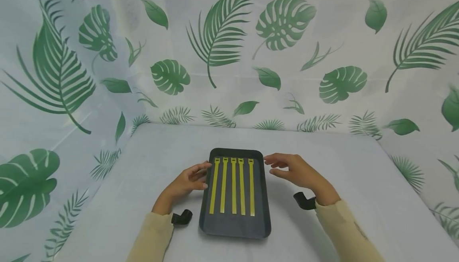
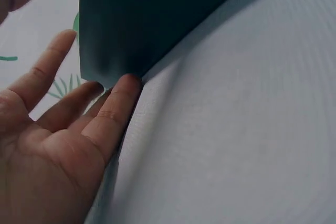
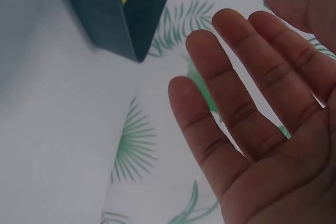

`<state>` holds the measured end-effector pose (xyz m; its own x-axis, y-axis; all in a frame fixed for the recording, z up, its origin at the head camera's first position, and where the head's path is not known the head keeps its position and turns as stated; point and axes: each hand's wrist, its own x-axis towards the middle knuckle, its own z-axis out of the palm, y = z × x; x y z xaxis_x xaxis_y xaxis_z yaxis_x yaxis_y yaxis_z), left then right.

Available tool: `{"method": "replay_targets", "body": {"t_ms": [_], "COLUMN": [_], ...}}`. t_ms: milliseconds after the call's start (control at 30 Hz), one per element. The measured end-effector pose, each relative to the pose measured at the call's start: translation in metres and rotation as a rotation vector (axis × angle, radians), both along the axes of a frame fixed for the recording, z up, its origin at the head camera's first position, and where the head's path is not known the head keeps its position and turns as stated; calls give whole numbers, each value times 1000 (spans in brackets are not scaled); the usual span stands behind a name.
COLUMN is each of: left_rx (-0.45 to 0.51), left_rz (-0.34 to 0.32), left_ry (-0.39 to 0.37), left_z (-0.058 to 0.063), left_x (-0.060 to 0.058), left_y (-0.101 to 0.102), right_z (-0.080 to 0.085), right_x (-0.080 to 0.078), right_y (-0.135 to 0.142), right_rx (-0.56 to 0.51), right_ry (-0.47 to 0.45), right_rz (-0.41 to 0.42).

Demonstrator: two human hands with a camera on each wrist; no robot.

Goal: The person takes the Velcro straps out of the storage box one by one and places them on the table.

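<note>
A dark grey tray lies on the white table. Inside it, several yellow cable ties lie side by side, their slotted heads toward the tray's far end. My left hand is at the tray's left side, fingers extended. In the left wrist view, its fingertips reach the lower edge of the tray wall; whether they press on it, I cannot tell. My right hand hovers beside the far right corner of the tray. Seen from the right wrist, its fingers are spread, hold nothing and stand apart from the tray.
A white cloth with green leaf prints hangs behind and along both sides of the table. Black curved pieces sit by the sleeve cuffs, one at each wrist.
</note>
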<state>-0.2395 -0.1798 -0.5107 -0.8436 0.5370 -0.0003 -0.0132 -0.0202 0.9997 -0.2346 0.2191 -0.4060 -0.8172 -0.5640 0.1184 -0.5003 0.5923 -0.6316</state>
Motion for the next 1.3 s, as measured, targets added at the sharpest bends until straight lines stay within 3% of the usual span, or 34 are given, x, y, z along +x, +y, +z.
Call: {"method": "replay_targets", "body": {"t_ms": [333,600,1300], "left_rx": [-5,20,54], "left_rz": [-21,-23,-34], "left_ry": [-31,-47,-67], "left_z": [-14,-14,-9], "left_x": [2,4,-9], "left_y": [-3,-4,-3], "right_z": [-5,-10,-29], "right_x": [-27,-42,-79], "right_y": [-22,-42,-112], "right_rx": [-61,-90,-58], "right_ry": [-64,-165,-193], "right_rz": [152,257,473]}}
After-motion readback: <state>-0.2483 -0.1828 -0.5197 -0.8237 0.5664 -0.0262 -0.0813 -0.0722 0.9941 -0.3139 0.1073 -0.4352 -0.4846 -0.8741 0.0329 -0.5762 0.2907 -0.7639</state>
